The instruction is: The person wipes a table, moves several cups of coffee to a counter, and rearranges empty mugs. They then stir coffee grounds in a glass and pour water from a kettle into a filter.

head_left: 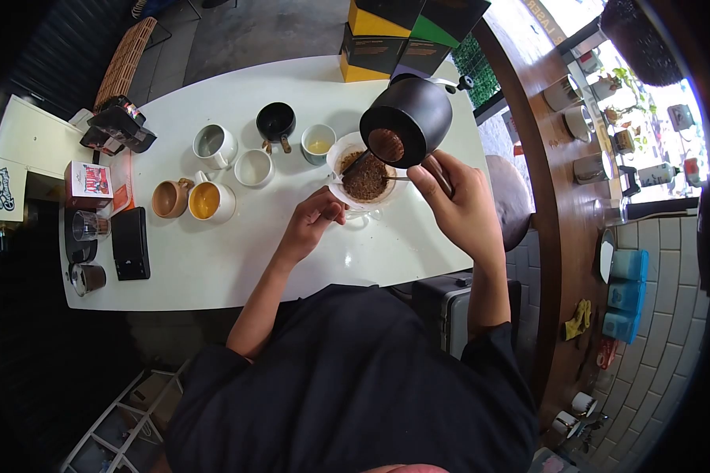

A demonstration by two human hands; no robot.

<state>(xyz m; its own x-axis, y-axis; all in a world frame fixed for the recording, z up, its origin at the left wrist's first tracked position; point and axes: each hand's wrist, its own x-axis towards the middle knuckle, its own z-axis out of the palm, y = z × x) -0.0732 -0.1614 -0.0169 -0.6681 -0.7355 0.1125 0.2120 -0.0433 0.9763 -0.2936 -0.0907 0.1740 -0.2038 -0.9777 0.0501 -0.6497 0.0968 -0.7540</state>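
My right hand [465,209] is wrapped round the handle of a black gooseneck kettle [418,110], tilted over a coffee dripper [335,169]. Inside the dripper's paper filter lie wet brown coffee grounds [364,183]. The kettle's spout [355,164] reaches down over them. A clear glass vessel [363,217] shows in part beneath the dripper. At the dripper's near left edge, my left hand [312,225] has its fingers curled closed against it; the exact grip is partly hidden.
Several cups stand left of the dripper, among them a pale green cup [318,144], a black cup [276,122] and a white mug [211,201]. A black flat scale [131,244] lies further left. Black, yellow and green boxes [402,39] stack at the back.
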